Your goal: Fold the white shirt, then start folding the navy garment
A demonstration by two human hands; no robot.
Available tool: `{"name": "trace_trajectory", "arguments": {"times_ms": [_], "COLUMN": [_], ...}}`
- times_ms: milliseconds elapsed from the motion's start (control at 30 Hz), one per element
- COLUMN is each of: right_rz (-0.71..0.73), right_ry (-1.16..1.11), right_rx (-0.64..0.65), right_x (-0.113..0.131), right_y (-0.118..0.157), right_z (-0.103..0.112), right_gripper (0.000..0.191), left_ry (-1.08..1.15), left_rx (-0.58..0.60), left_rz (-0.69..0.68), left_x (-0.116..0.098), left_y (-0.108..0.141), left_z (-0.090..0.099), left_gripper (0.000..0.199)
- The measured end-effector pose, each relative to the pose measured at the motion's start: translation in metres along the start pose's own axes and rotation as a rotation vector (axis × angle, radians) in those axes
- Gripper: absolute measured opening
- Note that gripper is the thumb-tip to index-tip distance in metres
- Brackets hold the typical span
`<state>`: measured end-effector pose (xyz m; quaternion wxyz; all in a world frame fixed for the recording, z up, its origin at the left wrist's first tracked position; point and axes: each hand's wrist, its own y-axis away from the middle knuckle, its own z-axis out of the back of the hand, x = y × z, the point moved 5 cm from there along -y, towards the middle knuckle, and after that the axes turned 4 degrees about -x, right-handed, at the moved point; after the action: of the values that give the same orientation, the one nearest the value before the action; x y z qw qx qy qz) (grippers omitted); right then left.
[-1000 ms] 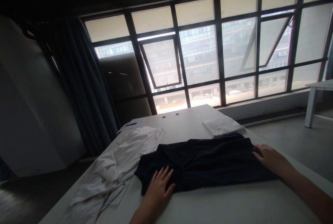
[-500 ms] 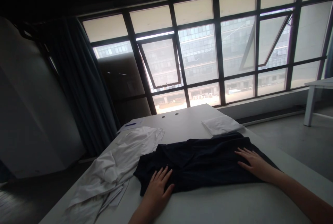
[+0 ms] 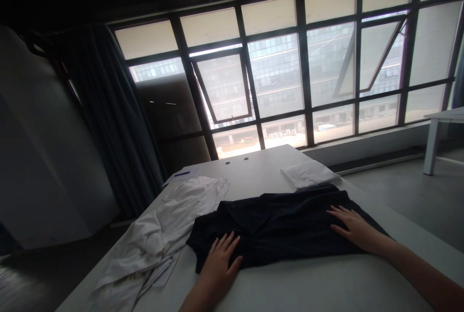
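A dark navy garment (image 3: pixel 282 225) lies spread in a long, fairly flat shape across the white table (image 3: pixel 300 283). On its left end rests my left hand (image 3: pixel 221 259), palm down, fingers stretched out. My right hand (image 3: pixel 353 227) lies flat near the garment's right end, its fingers apart and the thumb out to the side. Neither hand grips the cloth. Whether the garment is a shirt or something else I cannot tell for sure. To its left a rumpled white garment (image 3: pixel 163 227) spreads over the table's left edge area.
Behind the dark garment sits a folded white cloth (image 3: pixel 310 174). A sheet of paper with a blue pen (image 3: pixel 182 173) lies at the table's far left corner. Windows (image 3: pixel 275 75) fill the far wall beside a dark curtain (image 3: pixel 112 123). Another white table (image 3: pixel 431 143) stands at right.
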<state>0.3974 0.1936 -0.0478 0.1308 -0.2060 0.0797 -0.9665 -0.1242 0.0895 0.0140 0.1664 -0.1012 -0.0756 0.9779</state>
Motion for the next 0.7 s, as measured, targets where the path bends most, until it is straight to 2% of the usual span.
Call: {"name": "trace_trajectory", "arguments": {"times_ms": [700], "right_rz": [-0.006], "right_ry": [-0.01], "right_rx": [0.002], "right_x": [0.0001], "right_y": [-0.0005], "right_z": [-0.0001], "right_gripper": [0.072], "left_ry": [0.005], "left_rx": [-0.007], "left_rz": [-0.002], "left_x": [-0.001], "left_y": [0.0013], "left_z": [0.0028], "left_gripper": [0.058]}}
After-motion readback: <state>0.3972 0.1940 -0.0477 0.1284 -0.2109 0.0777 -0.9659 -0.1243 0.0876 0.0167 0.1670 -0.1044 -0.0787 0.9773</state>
